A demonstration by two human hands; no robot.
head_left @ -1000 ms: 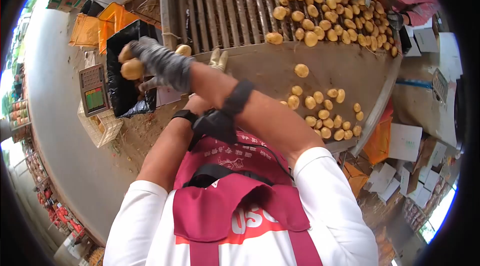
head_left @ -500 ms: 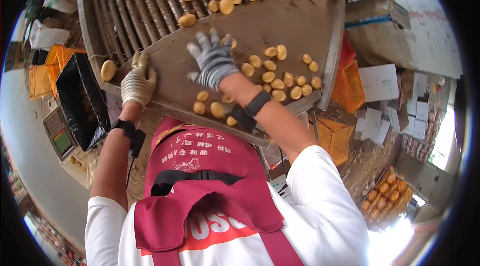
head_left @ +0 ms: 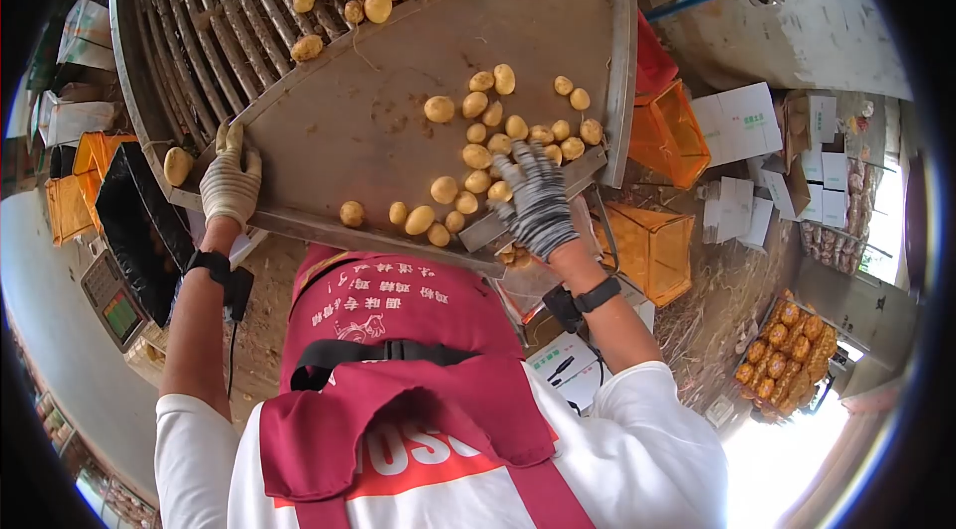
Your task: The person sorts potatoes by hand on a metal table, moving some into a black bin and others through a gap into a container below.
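In a striped grey glove, my right hand (head_left: 536, 198) lies over the front right lip of a metal sorting tray (head_left: 349, 131). Its fingers are stretched out and touch the potatoes there; the palm side is hidden. Loose yellow potatoes (head_left: 443, 190) spread around it and along the front rim. My left hand (head_left: 231, 182), in a pale glove, rests on the tray's front left corner with its fingers extended and nothing visibly held. Just left of it sits a single potato (head_left: 178, 166).
Metal rollers (head_left: 214, 16) carrying many potatoes adjoin the tray's far side. Orange crates (head_left: 652, 250) stand at the right, near white cartons (head_left: 737, 123). To the left are a black-lined crate (head_left: 139, 220) and a scale display (head_left: 115, 300). A crate of netted potatoes (head_left: 787, 350) stands lower right.
My right hand has moved from the tray's middle to its front right lip, and potatoes there have shifted. My left hand stays at the left corner. The whole view has shifted slightly.
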